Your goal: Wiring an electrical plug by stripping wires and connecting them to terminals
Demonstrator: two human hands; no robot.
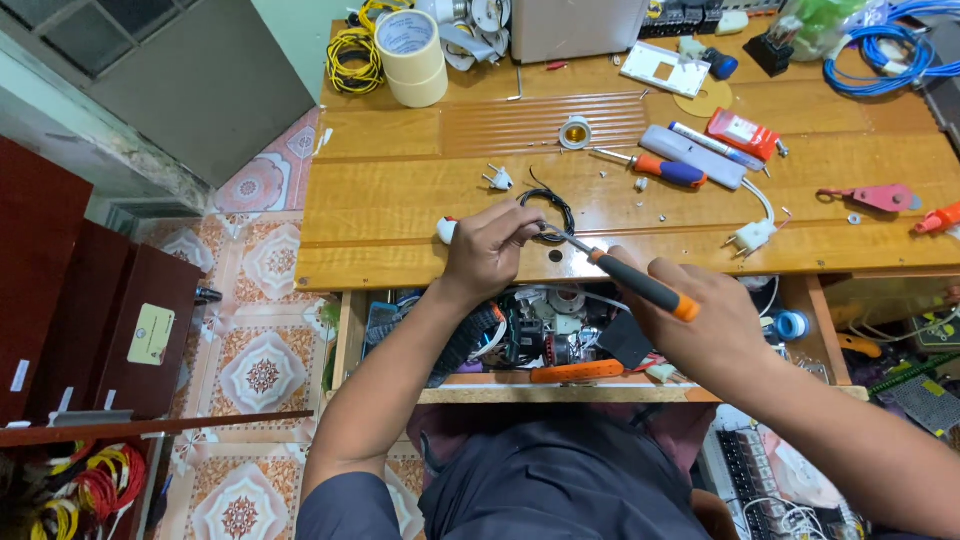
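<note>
My left hand (487,247) pinches a small white plug part with a looped black wire (551,205) at the front edge of the wooden workbench (400,190). My right hand (700,320) grips a screwdriver with an orange and black handle (643,287). Its metal tip points left and up, meeting the part under my left fingers. A white rounded piece (446,230) pokes out beside my left hand.
On the bench lie a white plug (497,179), a lamp socket (575,132), another orange-blue screwdriver (660,169), a white plug on a cord (751,236), tape rolls (412,57), yellow wire (352,58), blue cable (875,55). An open drawer (560,340) of parts sits below.
</note>
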